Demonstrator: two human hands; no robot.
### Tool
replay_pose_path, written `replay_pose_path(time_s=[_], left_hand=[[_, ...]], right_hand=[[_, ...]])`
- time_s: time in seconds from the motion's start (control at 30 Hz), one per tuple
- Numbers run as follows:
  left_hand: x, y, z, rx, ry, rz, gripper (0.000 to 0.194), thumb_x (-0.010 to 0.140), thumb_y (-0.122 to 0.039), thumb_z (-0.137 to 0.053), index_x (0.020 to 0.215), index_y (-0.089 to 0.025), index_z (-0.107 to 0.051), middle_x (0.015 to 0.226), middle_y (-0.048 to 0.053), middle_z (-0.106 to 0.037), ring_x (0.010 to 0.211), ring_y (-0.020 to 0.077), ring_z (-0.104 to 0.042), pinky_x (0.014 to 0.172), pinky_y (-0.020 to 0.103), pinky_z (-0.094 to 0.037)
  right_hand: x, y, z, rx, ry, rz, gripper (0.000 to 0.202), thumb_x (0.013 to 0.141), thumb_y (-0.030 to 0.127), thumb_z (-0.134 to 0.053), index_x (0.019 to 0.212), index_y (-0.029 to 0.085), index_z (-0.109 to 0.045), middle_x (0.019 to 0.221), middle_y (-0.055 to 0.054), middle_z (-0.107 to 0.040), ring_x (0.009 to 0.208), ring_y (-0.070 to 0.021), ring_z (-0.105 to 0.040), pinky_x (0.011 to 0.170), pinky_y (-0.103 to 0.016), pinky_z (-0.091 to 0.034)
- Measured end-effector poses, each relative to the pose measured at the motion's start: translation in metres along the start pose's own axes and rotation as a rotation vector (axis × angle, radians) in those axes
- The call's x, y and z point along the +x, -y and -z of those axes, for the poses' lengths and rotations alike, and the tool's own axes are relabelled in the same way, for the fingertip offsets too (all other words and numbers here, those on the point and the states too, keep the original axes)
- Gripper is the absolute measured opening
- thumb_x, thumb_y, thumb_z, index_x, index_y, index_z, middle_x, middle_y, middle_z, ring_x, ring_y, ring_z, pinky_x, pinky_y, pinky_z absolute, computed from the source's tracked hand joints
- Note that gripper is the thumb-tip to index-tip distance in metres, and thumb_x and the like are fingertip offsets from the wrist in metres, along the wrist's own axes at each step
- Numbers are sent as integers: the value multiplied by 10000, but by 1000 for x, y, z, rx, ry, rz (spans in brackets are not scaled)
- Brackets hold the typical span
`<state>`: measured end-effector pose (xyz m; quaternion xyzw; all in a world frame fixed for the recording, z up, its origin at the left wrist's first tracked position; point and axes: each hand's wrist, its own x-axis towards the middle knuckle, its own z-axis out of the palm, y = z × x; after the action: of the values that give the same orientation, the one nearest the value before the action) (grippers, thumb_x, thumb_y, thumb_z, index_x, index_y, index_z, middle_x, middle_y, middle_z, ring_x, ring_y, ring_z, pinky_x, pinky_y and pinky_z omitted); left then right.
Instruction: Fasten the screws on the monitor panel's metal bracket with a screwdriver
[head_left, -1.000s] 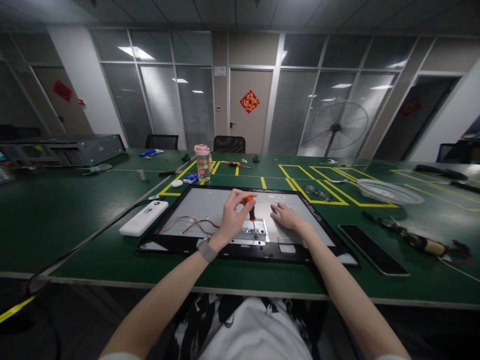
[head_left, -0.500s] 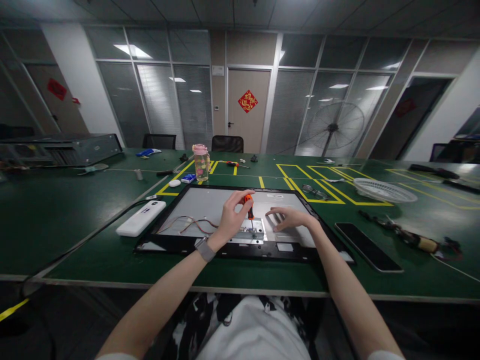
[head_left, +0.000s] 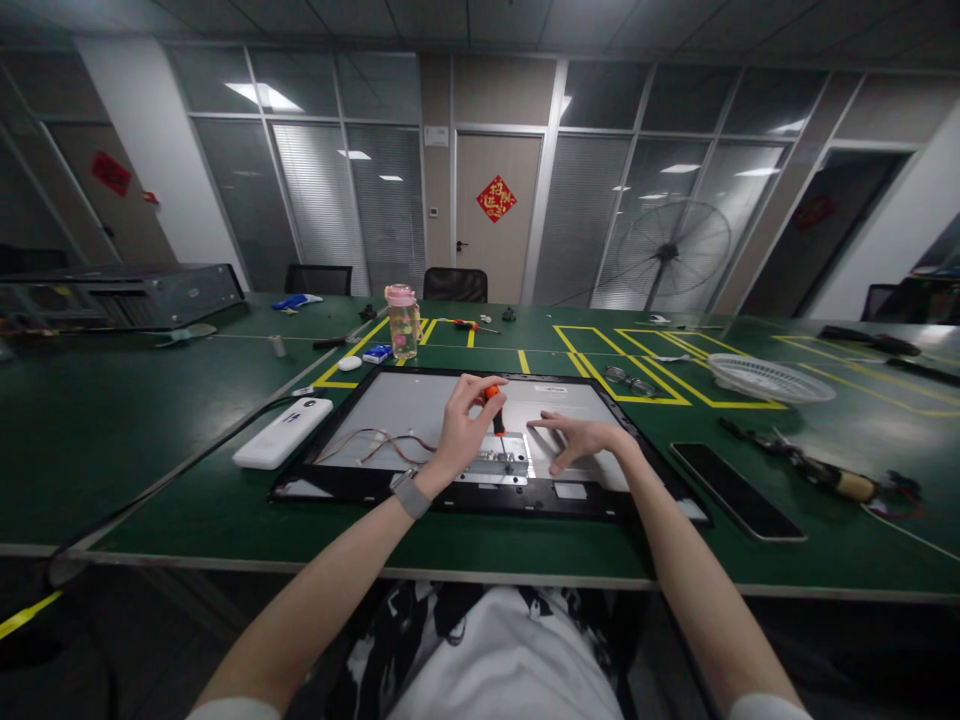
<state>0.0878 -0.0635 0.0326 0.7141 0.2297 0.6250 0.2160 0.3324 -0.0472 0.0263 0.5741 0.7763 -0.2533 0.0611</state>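
Observation:
My left hand (head_left: 463, 428) is closed around the handle top of an orange and black screwdriver (head_left: 498, 420). The screwdriver stands nearly upright, its tip down at a silver metal bracket (head_left: 517, 466). That bracket sits on the grey back of a black-framed display panel (head_left: 600, 400), which lies flat in front of me. Thin coloured wires (head_left: 379, 438) run over the panel to the left of the bracket. My right hand (head_left: 577, 440) is open, fingers spread, on or just over the panel right of the bracket; contact is hard to judge.
Left of the panel lies a white power bank (head_left: 283, 434) with a cable. A phone (head_left: 735, 492) and a wired bundle (head_left: 832, 478) lie to the right. Behind are a pink-lidded bottle (head_left: 403, 325), glasses (head_left: 630, 382), a white basket (head_left: 770, 380) and another screwdriver (head_left: 466, 325).
The screwdriver handle has tilted slightly left within my left hand. My right thumb has shifted a little downward on the panel side, fingers spread wider.

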Motion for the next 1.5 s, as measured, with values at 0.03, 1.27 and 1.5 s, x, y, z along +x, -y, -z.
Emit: replay_pose_path(time_s=[0.03,1.27,1.5], left_hand=[[0,0,0,11,-4,-5,164,895,-275,-570,1007,-215,-674,903,31,-560,840,141,-556,746,236,-458],[1,-4,0,-47,-22,-21,209,903,-324,-571,1036,-220,-693,926,40,-562,871,144,-574,754,248,-472],[-1,-5,0,-6,-20,-45,263,974,-278,-429,1100,-197,-646,946,48,-614,890,150,-579,797,266,-453]], right_hand=[[-1,0,0,4,0,-1,1208,482,663,-769,1492,284,-224,1590,-104,-40,1437,-352,-76,1143,-441,-166],[38,12,-35,-174,-330,25,584,959,501,-203,1492,263,-236,1576,-73,-171,1442,-289,-125,1121,-542,-137],[35,18,-35,-181,-326,7,577,963,456,-220,1486,218,-267,1569,-98,-191,1438,-290,-147,1117,-534,-169]])
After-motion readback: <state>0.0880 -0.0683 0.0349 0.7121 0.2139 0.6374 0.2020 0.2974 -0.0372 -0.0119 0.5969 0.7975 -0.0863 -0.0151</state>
